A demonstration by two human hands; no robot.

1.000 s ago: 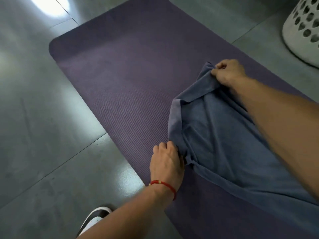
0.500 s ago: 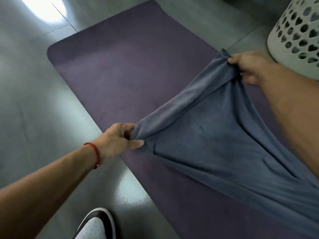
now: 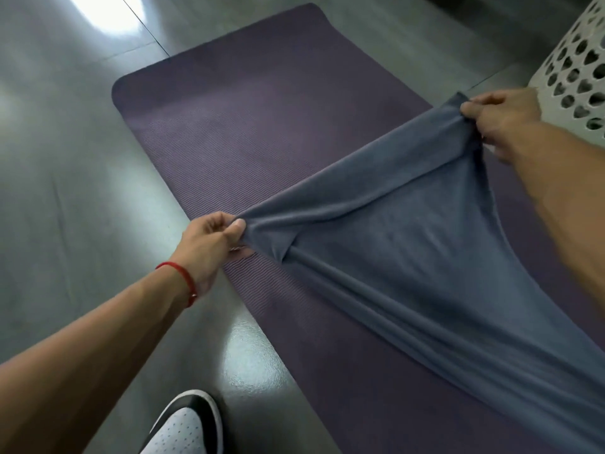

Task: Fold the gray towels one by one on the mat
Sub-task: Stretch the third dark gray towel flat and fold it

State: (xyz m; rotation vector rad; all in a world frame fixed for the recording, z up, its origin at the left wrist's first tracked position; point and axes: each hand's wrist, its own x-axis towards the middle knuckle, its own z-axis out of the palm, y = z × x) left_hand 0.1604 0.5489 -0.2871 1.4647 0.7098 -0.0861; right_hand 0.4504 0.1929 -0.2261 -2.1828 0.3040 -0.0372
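Over the purple mat [image 3: 262, 126], gray towel [image 3: 409, 257] stretched taut between two corner grips, far edge pulled into a straight line running across the mat's width. Rest of the cloth trailing toward the lower right, draped in long creases, leaving frame there. Probably held like this to square up the leading edge before laying flat for the first fold; tension takes out the bunching, though a twisted pleat sits just beside the left grip.

Left hand [image 3: 209, 244]: pinching one corner between thumb and curled fingers, over the mat's near long edge. Red string bracelet [image 3: 183, 283] on that wrist.

Right hand [image 3: 504, 119]: fingers curled round the opposite corner, cloth gathered in the grip, at the mat's far side just beside the white perforated basket [image 3: 576, 70]. Neither hand released.

Folding itself not yet begun by the look of it: no fold visible, towel mostly lifted rather than flat. Can't tell how much lies on the mat under the drape.

Shoe [image 3: 183, 424] on the gray floor [image 3: 65, 191], near side of the mat.
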